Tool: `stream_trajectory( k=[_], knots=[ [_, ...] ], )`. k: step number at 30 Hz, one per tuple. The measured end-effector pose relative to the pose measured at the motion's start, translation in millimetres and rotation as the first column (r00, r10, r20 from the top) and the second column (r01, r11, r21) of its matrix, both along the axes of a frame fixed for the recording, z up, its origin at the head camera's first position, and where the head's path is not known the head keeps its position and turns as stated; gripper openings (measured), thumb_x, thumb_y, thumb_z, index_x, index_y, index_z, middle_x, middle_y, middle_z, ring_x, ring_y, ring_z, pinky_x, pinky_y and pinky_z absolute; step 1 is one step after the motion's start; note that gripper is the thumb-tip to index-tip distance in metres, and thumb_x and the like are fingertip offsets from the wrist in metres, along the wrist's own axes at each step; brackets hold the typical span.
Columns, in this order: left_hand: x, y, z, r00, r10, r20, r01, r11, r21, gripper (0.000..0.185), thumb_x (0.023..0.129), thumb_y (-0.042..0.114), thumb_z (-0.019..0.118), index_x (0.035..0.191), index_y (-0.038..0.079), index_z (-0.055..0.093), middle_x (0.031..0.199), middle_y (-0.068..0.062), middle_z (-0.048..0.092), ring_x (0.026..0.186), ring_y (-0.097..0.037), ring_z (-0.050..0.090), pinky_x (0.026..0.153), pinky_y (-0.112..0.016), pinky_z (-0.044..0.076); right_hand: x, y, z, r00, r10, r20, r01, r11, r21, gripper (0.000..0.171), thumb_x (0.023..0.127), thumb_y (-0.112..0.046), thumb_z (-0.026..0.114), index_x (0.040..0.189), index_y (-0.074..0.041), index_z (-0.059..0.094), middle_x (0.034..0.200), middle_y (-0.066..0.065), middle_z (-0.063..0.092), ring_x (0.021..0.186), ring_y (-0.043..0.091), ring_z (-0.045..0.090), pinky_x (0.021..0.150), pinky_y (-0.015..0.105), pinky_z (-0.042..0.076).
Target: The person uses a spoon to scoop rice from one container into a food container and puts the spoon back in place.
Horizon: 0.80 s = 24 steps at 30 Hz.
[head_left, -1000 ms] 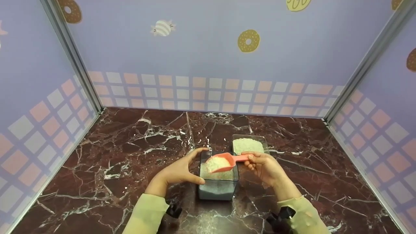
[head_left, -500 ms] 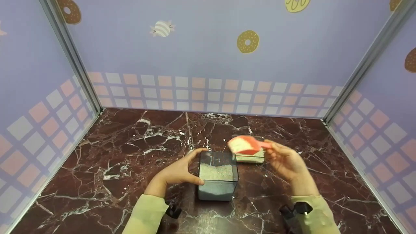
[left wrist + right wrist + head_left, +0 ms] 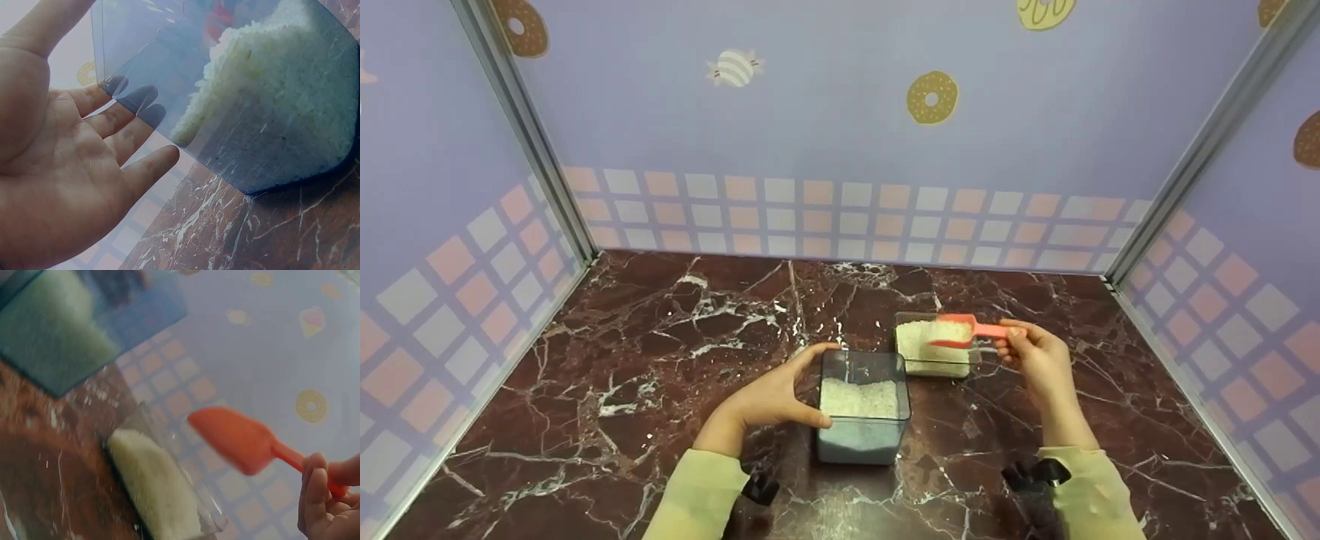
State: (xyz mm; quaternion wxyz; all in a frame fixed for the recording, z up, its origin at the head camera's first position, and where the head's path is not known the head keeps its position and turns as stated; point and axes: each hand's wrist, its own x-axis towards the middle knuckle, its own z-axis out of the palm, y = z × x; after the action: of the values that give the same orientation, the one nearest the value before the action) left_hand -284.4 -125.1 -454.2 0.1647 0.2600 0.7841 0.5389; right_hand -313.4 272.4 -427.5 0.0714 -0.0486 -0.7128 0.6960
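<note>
- left hand (image 3: pixel 769 401) cups the left wall of the clear square container (image 3: pixel 861 409), thumb and fingers curled round it; it stands near the counter's (image 3: pixel 660 360) front edge, partly filled with rice.
- right hand (image 3: pixel 1035 360) pinches the handle of the pink scoop (image 3: pixel 960 331), held over the low rice tray (image 3: pixel 934 352) just behind the container.

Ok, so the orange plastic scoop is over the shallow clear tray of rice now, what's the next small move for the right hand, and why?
Probably tip the orange plastic scoop down into the rice in the shallow clear tray. The right hand pinches its handle above that tray, the scoop's fill is unclear, and the left hand grips the tall clear box, only partly filled with rice.
</note>
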Motion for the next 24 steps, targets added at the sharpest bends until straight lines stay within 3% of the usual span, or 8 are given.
stream_trajectory(
  k=[3, 5, 7, 12, 16, 18, 20, 24],
  knots=[
    [0.4, 0.2, 0.0, 1.000, 0.006, -0.003, -0.006, 1.000, -0.007, 0.105, 0.071, 0.030, 0.091, 0.158, 0.035, 0.032, 0.168, -0.009, 0.030, 0.156, -0.035, 0.027, 0.126, -0.062, 0.025, 3.1, -3.0, 1.7, 0.995, -0.056, -0.078, 0.071, 0.974, 0.214, 0.031, 0.105, -0.005, 0.053, 0.129, 0.014, 0.060, 0.074, -0.007, 0.065, 0.064, 0.000, 0.061, 0.062, 0.016, 0.058],
    [0.8, 0.2, 0.2, 1.000, 0.007, 0.005, -0.007, 1.000, -0.007, 0.105, 0.071, 0.030, 0.091, 0.158, 0.036, 0.032, 0.169, -0.009, 0.028, 0.157, -0.036, 0.025, 0.126, -0.063, 0.025, 5.8, -3.9, 3.5, 0.986, -0.077, -0.149, 0.125, 0.931, 0.343, 0.025, 0.103, -0.003, 0.056, 0.121, 0.011, 0.066, 0.076, 0.001, 0.067, 0.063, 0.000, 0.062, 0.059, 0.015, 0.056],
    [1.0, 0.3, 0.3, 1.000, 0.005, 0.011, -0.005, 1.000, -0.008, 0.105, 0.071, 0.031, 0.091, 0.158, 0.037, 0.031, 0.169, -0.008, 0.026, 0.157, -0.036, 0.023, 0.126, -0.063, 0.024, 8.9, -4.6, 5.3, 0.971, -0.089, -0.223, 0.184, 0.871, 0.456, 0.020, 0.101, -0.002, 0.059, 0.116, 0.007, 0.070, 0.078, 0.010, 0.070, 0.062, 0.002, 0.062, 0.056, 0.013, 0.053],
    [0.8, 0.0, 0.6, 1.000, 0.003, 0.003, -0.003, 1.000, -0.022, 0.105, 0.072, 0.033, 0.091, 0.158, 0.037, 0.031, 0.170, -0.009, 0.024, 0.158, -0.037, 0.021, 0.125, -0.064, 0.025, 15.6, -7.1, 7.5, 0.912, -0.039, -0.409, 0.326, 0.675, 0.662, 0.016, 0.097, 0.000, 0.064, 0.111, 0.003, 0.072, 0.078, 0.017, 0.071, 0.062, 0.013, 0.060, 0.055, 0.021, 0.045],
    [0.3, -0.1, 0.6, 1.000, 0.005, -0.012, -0.005, 1.000, -0.031, 0.104, 0.071, 0.035, 0.091, 0.157, 0.038, 0.032, 0.170, -0.009, 0.025, 0.157, -0.038, 0.022, 0.124, -0.065, 0.025, 17.1, -8.8, 6.4, 0.861, 0.081, -0.503, 0.366, 0.588, 0.721, 0.017, 0.095, 0.002, 0.066, 0.112, 0.004, 0.069, 0.078, 0.015, 0.067, 0.065, 0.020, 0.058, 0.058, 0.033, 0.046],
    [0.1, -0.1, 0.4, 1.000, 0.007, -0.018, -0.008, 0.999, -0.033, 0.105, 0.071, 0.036, 0.091, 0.157, 0.038, 0.032, 0.170, -0.010, 0.025, 0.157, -0.038, 0.023, 0.124, -0.066, 0.025, 16.9, -9.2, 5.3, 0.841, 0.118, -0.528, 0.374, 0.577, 0.726, 0.017, 0.095, 0.002, 0.067, 0.112, 0.004, 0.069, 0.079, 0.015, 0.066, 0.066, 0.020, 0.058, 0.059, 0.034, 0.047],
    [0.0, -0.2, 0.1, 1.000, 0.010, -0.023, -0.011, 0.999, -0.035, 0.105, 0.070, 0.037, 0.091, 0.157, 0.038, 0.032, 0.170, -0.010, 0.025, 0.157, -0.039, 0.023, 0.124, -0.067, 0.025, 15.9, -9.0, 3.9, 0.834, 0.118, -0.539, 0.376, 0.594, 0.712, 0.017, 0.095, 0.002, 0.067, 0.112, 0.003, 0.070, 0.078, 0.014, 0.067, 0.065, 0.018, 0.058, 0.058, 0.030, 0.047],
    [0.4, -0.4, 0.1, 1.000, 0.014, -0.025, -0.015, 0.999, -0.034, 0.106, 0.070, 0.038, 0.092, 0.157, 0.039, 0.032, 0.170, -0.011, 0.024, 0.157, -0.041, 0.022, 0.124, -0.068, 0.024, 11.5, -7.0, 1.0, 0.856, 0.025, -0.517, 0.350, 0.709, 0.613, 0.017, 0.095, 0.002, 0.066, 0.111, 0.002, 0.072, 0.075, 0.016, 0.070, 0.062, 0.006, 0.059, 0.055, 0.013, 0.046]
  ],
)
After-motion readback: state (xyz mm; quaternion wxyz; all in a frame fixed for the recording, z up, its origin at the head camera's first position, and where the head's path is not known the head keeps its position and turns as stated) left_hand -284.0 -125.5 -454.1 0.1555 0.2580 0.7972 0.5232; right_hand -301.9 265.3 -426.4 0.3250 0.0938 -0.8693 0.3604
